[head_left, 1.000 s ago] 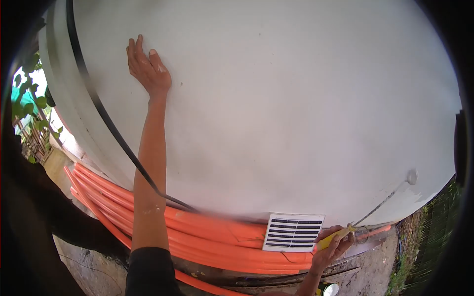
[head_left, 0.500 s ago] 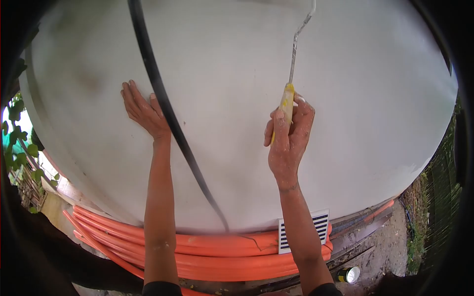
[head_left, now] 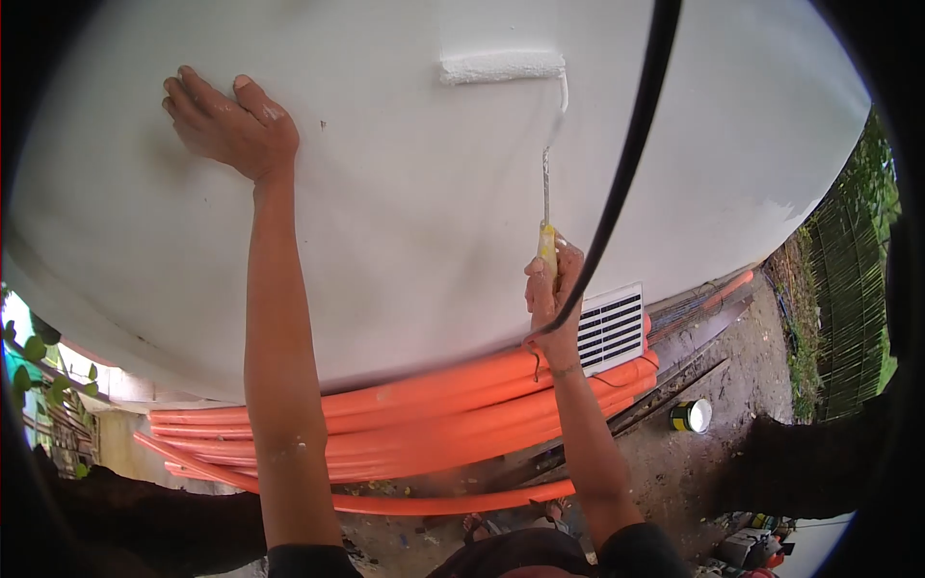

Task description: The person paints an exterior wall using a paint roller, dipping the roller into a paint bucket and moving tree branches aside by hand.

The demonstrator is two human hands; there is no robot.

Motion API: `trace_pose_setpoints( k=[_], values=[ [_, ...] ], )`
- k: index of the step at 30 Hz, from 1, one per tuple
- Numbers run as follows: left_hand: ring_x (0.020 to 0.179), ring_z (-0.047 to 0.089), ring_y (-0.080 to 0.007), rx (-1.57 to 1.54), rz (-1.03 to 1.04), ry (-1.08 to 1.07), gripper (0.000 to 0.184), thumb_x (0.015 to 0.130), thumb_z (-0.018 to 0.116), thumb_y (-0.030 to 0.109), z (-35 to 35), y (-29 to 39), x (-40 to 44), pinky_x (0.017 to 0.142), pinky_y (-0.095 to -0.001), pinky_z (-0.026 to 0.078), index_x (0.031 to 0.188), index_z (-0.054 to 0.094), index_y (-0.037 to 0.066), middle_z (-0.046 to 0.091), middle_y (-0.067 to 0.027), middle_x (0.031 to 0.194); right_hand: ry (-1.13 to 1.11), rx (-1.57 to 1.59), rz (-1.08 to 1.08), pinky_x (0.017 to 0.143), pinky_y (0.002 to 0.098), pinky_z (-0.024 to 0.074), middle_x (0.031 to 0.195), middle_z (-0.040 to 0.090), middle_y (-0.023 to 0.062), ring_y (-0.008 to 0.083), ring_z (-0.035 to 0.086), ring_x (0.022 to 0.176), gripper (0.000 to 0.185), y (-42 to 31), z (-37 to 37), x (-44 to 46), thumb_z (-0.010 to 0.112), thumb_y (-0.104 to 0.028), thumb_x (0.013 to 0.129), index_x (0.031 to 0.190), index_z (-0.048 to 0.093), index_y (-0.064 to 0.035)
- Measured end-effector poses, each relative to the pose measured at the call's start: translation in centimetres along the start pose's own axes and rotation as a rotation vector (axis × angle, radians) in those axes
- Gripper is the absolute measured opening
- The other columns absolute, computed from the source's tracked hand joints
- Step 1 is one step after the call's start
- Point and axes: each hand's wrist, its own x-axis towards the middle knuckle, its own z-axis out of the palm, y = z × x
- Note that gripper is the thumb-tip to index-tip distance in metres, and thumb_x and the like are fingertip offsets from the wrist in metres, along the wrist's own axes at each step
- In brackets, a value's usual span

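Against the pale wall, upper left, my left hand (head_left: 231, 123) rests with its fingers spread a little and nothing in it. Right of centre, my right hand (head_left: 552, 289) is wrapped round the yellow handle of a paint roller (head_left: 503, 66). The roller's white, paint-covered sleeve lies on the wall (head_left: 414, 212) near the top, with a wetter, whiter band above it. A black cable (head_left: 631, 159) hangs in front of the wall and crosses near my right wrist.
Orange pipes (head_left: 414, 424) run along the wall's foot. A white slatted vent (head_left: 612, 329) is beside my right wrist. An open paint can (head_left: 691, 416) stands on the ground at the lower right. Plants and a fence are at the right.
My right hand has moved from the lower right to the middle with the roller, whose sleeve now shows at the top. My left hand stays on the wall. The view has shifted.
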Motion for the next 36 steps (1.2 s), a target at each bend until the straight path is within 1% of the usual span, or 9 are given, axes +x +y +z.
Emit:
trace_pose_setpoints(
  k=[1,5,7,14,20,24,31,34,36],
  values=[
    [0.138,0.033,-0.0497,0.027,-0.009,-0.031,0.061,0.093,0.048,0.018,-0.2,0.1,-0.2,0.109,-0.0617,0.028,0.146,0.035,-0.008,0.034,-0.0282,0.152,-0.002,-0.017,0.025,0.045,0.0195,0.0358,0.085,0.055,0.0027,0.0033,0.042,0.053,0.037,1.5,-0.6,-2.1,0.051,-0.015,0.108,0.139,0.042,0.0021],
    [0.140,0.027,-0.0508,-0.043,-0.079,-0.155,0.067,0.091,0.051,0.018,-0.8,0.1,0.1,0.112,-0.0632,0.024,0.149,0.028,-0.006,0.029,-0.0285,0.152,-0.037,-0.037,0.202,0.047,0.0206,0.0374,0.083,0.053,0.0014,0.0042,0.045,0.058,0.034,5.7,-3.4,-8.6,0.051,-0.013,0.107,0.139,0.046,-0.0014],
    [0.140,0.027,-0.0509,0.018,0.038,-0.061,0.069,0.091,0.052,0.018,0.1,-0.7,-0.2,0.112,-0.0632,0.023,0.151,0.026,-0.005,0.028,-0.0275,0.153,-0.032,-0.086,0.226,0.049,0.0208,0.0382,0.082,0.051,0.0007,0.0045,0.046,0.060,0.032,8.1,-4.6,-11.5,0.050,-0.013,0.107,0.138,0.048,-0.0036],
    [0.142,0.026,-0.0494,0.039,-0.057,-0.097,0.063,0.094,0.048,0.024,0.0,0.3,-0.3,0.115,-0.0613,0.022,0.148,0.033,-0.006,0.029,-0.0274,0.155,-0.035,-0.118,0.348,0.052,0.0221,0.0405,0.084,0.050,0.0007,0.0049,0.047,0.065,0.021,11.5,-5.8,-16.8,0.049,-0.016,0.108,0.126,0.050,-0.0059],
    [0.141,0.029,-0.0493,0.046,-0.053,-0.044,0.061,0.098,0.044,0.025,0.0,0.7,-0.1,0.113,-0.0600,0.028,0.149,0.034,-0.008,0.032,-0.0267,0.154,-0.003,-0.076,0.330,0.050,0.0208,0.0363,0.083,0.048,-0.0016,0.0025,0.039,0.060,0.026,11.9,-5.0,-16.8,0.052,-0.016,0.107,0.129,0.052,-0.0032],
    [0.146,0.026,-0.0467,0.032,-0.127,-0.089,0.062,0.099,0.042,0.025,-0.3,1.4,0.0,0.117,-0.0583,0.022,0.151,0.032,-0.006,0.029,-0.0243,0.159,0.022,-0.042,0.150,0.049,0.0195,0.0359,0.083,0.052,-0.0011,0.0025,0.040,0.058,0.025,9.3,-3.5,-12.7,0.052,-0.011,0.106,0.129,0.051,-0.0023],
    [0.152,0.018,-0.0430,0.001,-0.178,-0.127,0.066,0.101,0.041,0.027,-1.0,1.9,0.1,0.122,-0.0553,0.013,0.158,0.025,-0.003,0.024,-0.0232,0.164,0.038,0.060,0.083,0.044,0.0183,0.0347,0.088,0.055,-0.0002,0.0015,0.041,0.055,0.027,0.2,-0.8,-3.3,0.055,-0.009,0.104,0.130,0.050,-0.0026],
    [0.152,0.019,-0.0411,0.019,-0.192,-0.120,0.063,0.105,0.036,0.029,-1.3,2.0,0.1,0.122,-0.0544,0.013,0.158,0.025,-0.002,0.025,-0.0220,0.164,0.031,0.066,0.066,0.067,0.0289,0.0457,0.093,0.061,0.0083,0.0122,0.051,0.074,0.036,-4.5,0.2,0.1,0.056,-0.018,0.104,0.134,0.051,0.0016],
    [0.152,0.020,-0.0404,0.011,-0.190,-0.102,0.061,0.107,0.034,0.029,-1.2,2.1,0.4,0.122,-0.0538,0.013,0.159,0.026,-0.002,0.025,-0.0216,0.164,0.029,0.085,-0.104,0.056,0.0253,0.0414,0.090,0.059,0.0059,0.0080,0.046,0.063,0.033,-6.1,1.0,3.1,0.053,-0.016,0.105,0.134,0.050,0.0004]
  ],
)
